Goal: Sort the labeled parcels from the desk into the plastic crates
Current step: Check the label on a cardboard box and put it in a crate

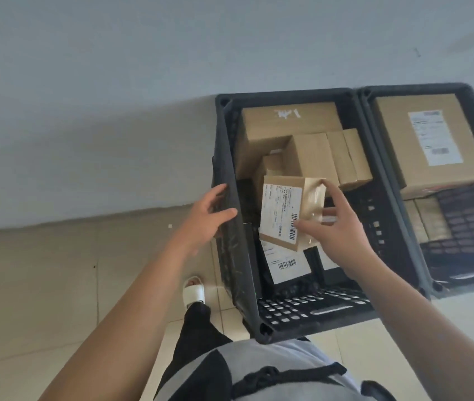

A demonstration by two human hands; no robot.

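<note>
A small brown parcel (279, 209) with a white barcode label hangs tilted inside the left black crate (264, 328). My right hand (343, 233) holds it, thumb on the label and fingers on its taped end. My left hand (204, 218) grips the crate's left rim between thumb and fingers. Several brown boxes (311, 157) are stacked at the crate's far end. Dark parcels with white labels (285, 264) lie under the held one. The right black crate (415, 88) holds a large labeled box (429, 143) on top of smaller ones.
Both crates stand side by side on a pale tiled floor against a grey wall (114, 82). My foot in a white sandal (194, 290) is just left of the near crate. The desk is out of view.
</note>
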